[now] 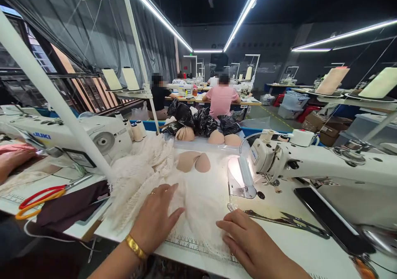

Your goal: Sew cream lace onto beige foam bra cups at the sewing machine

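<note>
A sheer white fabric piece (201,212) lies on the white sewing table in front of me. My left hand (159,212) rests on its left part, fingers stretched and thumb apart; a gold bracelet is on that wrist. My right hand (248,239) touches the fabric's right edge with fingers loosely bent and apart. A heap of white lacy fabric (139,175) sits beyond and left of my left hand. Two beige bra cups (203,163) lie farther back. To the right stands a sewing machine (279,159), its lamp lighting the needle area, which is partly hidden.
Thread snips (305,225) and a black phone-like device (333,221) lie right. Red-and-orange-handled scissors (41,200) rest on dark cloth at left. A co-worker's hand (17,159) is beside another machine (102,138). Stacked beige cups (185,134) and black bags stand behind.
</note>
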The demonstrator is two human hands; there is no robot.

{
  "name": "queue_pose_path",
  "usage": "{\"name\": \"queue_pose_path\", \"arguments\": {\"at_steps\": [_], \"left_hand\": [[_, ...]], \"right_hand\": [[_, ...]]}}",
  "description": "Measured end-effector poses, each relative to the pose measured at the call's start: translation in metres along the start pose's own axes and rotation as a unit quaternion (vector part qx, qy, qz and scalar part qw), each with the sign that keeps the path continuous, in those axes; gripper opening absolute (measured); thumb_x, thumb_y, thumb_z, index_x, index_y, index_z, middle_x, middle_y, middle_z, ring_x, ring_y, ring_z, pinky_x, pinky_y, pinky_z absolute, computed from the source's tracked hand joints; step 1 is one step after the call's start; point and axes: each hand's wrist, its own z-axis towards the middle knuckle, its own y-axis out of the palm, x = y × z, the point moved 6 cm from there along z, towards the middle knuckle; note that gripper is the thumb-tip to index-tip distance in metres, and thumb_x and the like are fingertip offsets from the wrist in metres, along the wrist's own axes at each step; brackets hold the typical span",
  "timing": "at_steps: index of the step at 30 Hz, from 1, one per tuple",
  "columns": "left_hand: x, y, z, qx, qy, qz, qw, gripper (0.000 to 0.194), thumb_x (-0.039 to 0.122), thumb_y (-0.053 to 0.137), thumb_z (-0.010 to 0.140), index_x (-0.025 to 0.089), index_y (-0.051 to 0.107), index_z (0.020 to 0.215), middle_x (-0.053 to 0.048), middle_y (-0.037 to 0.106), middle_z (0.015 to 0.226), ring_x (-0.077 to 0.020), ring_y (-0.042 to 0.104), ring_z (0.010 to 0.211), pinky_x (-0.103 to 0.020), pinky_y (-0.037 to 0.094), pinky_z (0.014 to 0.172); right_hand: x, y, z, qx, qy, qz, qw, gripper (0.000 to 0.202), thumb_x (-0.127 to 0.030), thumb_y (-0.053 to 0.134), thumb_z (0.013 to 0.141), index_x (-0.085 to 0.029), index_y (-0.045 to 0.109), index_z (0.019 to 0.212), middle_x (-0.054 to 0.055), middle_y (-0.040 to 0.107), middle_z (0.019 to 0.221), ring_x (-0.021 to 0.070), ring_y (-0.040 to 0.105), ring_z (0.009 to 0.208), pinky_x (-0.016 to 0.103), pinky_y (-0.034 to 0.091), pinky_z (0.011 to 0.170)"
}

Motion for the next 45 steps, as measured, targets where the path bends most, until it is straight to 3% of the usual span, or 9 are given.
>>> {"name": "queue_pose_path", "arguments": {"at_steps": [5,12,17,20,25,29,31,39,45], "left_hand": [[-0.03,0.013,0.008,-0.117,-0.067,-0.003,0.991,0.027,0.023,0.041,0.102,0.019,0.065,0.091,-0.007,0.067,0.091,-0.0255,0.065,0.082,-0.042,0.051,0.077],[0.016,-0.079,0.035,0.163,0.08,-0.151,0.972,0.014,0.014,0.051,0.103,0.022,0.063,0.103,-0.003,0.063,0.096,-0.017,0.062,0.09,-0.028,0.052,0.08],[0.072,-0.075,0.029,0.109,0.285,-0.124,0.944,0.036,-0.004,0.048,0.095,0.023,0.067,0.109,-0.004,0.062,0.098,-0.0158,0.057,0.089,-0.025,0.051,0.079],[0.083,-0.035,0.016,0.046,0.315,-0.156,0.935,0.038,-0.002,0.047,0.095,0.026,0.07,0.106,-0.005,0.066,0.108,-0.0183,0.059,0.096,-0.028,0.053,0.084],[0.069,0.028,0.017,-0.061,0.037,-0.432,0.899,0.047,0.034,0.069,0.096,0.033,0.057,0.142,-0.011,0.057,0.144,-0.0305,0.055,0.131,-0.047,0.049,0.109],[0.096,0.057,0.013,-0.27,-0.173,-0.713,0.624,0.066,0.061,0.079,0.082,0.02,0.065,0.132,-0.016,0.068,0.13,-0.0365,0.063,0.122,-0.049,0.053,0.103],[0.106,0.055,0.014,-0.275,-0.219,-0.748,0.564,0.056,0.056,0.086,0.077,0.018,0.072,0.116,-0.013,0.075,0.113,-0.0338,0.069,0.11,-0.045,0.056,0.098],[0.095,0.047,0.022,-0.165,-0.241,-0.718,0.632,0.039,0.043,0.092,0.074,0.018,0.075,0.099,-0.007,0.077,0.094,-0.0266,0.071,0.088,-0.037,0.059,0.082],[0.102,0.049,0.018,-0.112,-0.278,-0.713,0.633,0.044,0.048,0.092,0.069,0.019,0.074,0.095,-0.006,0.077,0.096,-0.0271,0.071,0.088,-0.037,0.058,0.083]], "right_hand": [[-0.004,0.035,0.034,-0.06,0.044,-0.02,0.997,0.022,-0.011,0.054,0.097,-0.019,0.068,0.111,0.011,0.066,0.103,0.0284,0.06,0.094,0.046,0.058,0.079],[-0.014,0.039,0.082,-0.071,0.037,0.161,0.984,0.039,-0.021,0.052,0.1,-0.025,0.063,0.137,0.013,0.062,0.145,0.0323,0.053,0.132,0.055,0.041,0.115],[0.017,0.028,0.066,0.009,0.232,0.601,0.765,0.077,-0.083,0.039,0.094,-0.02,0.065,0.131,0.015,0.073,0.113,0.0308,0.07,0.102,0.047,0.054,0.088],[0.025,0.022,0.042,0.031,0.263,0.618,0.74,0.068,-0.075,0.073,0.081,-0.021,0.069,0.123,0.008,0.073,0.099,0.0241,0.068,0.089,0.037,0.052,0.081],[0.018,0.002,0.017,0.111,0.269,0.533,0.794,0.041,-0.052,0.087,0.079,-0.021,0.071,0.101,-0.001,0.068,0.084,0.0138,0.058,0.076,0.027,0.043,0.074],[0.012,-0.011,0.012,0.144,0.248,0.492,0.822,0.036,-0.052,0.081,0.085,-0.022,0.071,0.103,0.0,0.068,0.089,0.0152,0.058,0.081,0.029,0.043,0.076],[0.015,-0.013,0.009,0.159,0.251,0.464,0.835,0.038,-0.049,0.083,0.083,-0.023,0.071,0.108,-0.003,0.061,0.083,0.0143,0.054,0.079,0.028,0.041,0.075],[0.026,0.0,0.001,0.11,0.29,0.5,0.809,0.047,-0.056,0.088,0.075,-0.017,0.064,0.084,-0.005,0.05,0.074,0.0121,0.042,0.071,0.027,0.03,0.068],[0.02,-0.011,0.0,0.203,0.283,0.459,0.817,0.043,-0.057,0.081,0.084,-0.02,0.058,0.084,-0.003,0.053,0.081,0.0138,0.045,0.079,0.026,0.035,0.075]]}}
